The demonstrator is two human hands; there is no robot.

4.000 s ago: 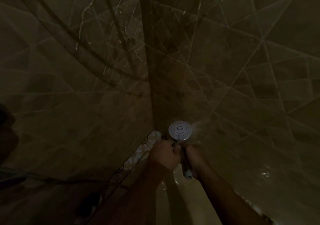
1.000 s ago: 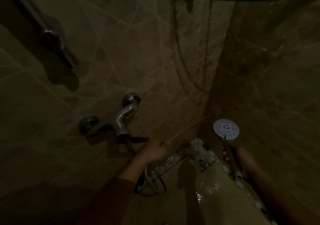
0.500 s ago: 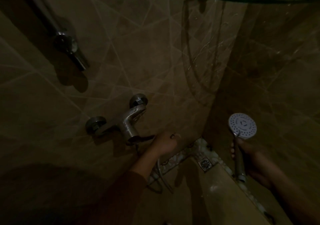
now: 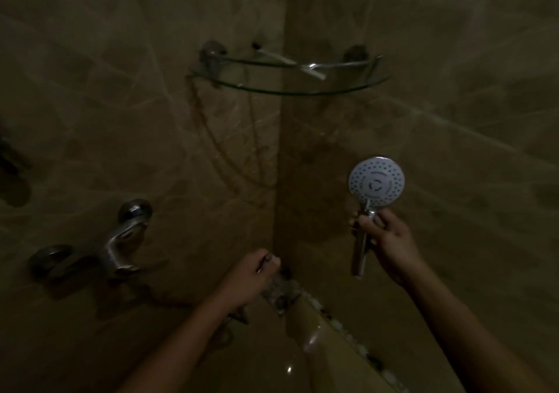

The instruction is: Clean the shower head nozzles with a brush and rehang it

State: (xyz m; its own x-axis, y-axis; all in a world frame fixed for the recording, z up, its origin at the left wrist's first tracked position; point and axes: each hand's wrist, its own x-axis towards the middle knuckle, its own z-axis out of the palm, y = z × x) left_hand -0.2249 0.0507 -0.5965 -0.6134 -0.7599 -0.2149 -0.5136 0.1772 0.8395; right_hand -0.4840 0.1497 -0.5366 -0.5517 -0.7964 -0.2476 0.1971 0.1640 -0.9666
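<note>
Wrapped round the chrome handle, the right hand grips the round white handheld shower head at centre right, its nozzle face turned to the camera; at lower centre the left hand has its fingers closed on a thin dark stick, possibly the brush, though the dim light blurs it; a chrome wall mixer tap sits lower left; a curved glass corner shelf hangs in the upper middle.

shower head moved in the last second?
Yes. The shower head, held in the right hand, has gone up and right: it was about level with the mixer tap, now it sits clearly above it.
</note>
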